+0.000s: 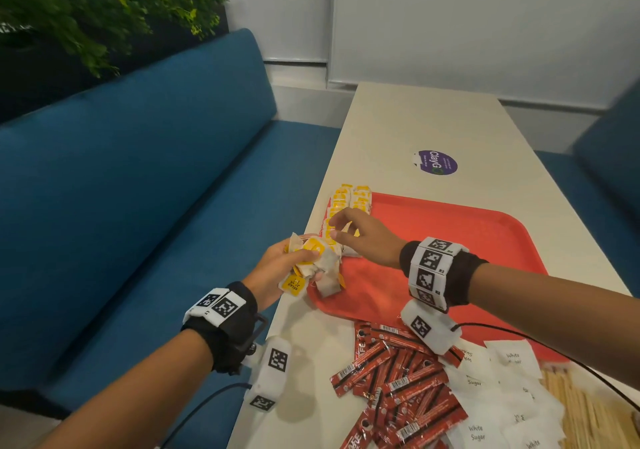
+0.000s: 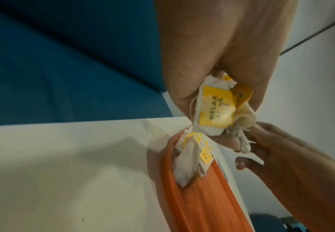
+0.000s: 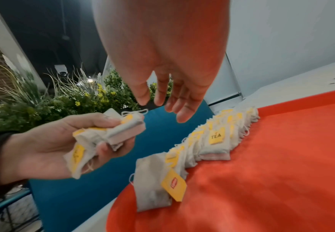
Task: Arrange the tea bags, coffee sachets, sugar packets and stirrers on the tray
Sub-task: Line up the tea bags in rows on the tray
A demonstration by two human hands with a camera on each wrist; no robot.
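The left hand (image 1: 277, 268) is gripping a small bunch of tea bags (image 1: 313, 261), its fingers (image 3: 111, 121) curled round the crumpled paper with yellow tags sticking out on several sides. It is hanging over the near left corner of the red tray (image 1: 450, 240), partly off the edge of the worktop (image 1: 398, 126).

The right hand (image 1: 367, 237) is hovering just beside that bunch, on the tray side of it, and it is holding nothing: its fingers (image 3: 182, 113) are hanging relaxed and slightly spread, tips pointing toward the left hand. So the right hand is the nearer one to both the bunch and the row, and the bunch is lying to its left and a little toward the person.

A row of tea bags (image 3: 212, 141) is already lying along the tray's left edge, its long axis running away from the person, bags overlapping. The nearest bag in the row (image 3: 154, 182) is lying a little apart, with its tag flopped out over the tray floor.

The next move is probably the right fingers pinching one bag out of the bunch and laying it at the near end of the row; the strings could tangle and drag a second bag along.

The coffee sachets (image 1: 398, 379), sugar packets (image 1: 502, 396) and stirrers (image 1: 581, 410) are still lying heaped on the worktop below the tray's near edge.
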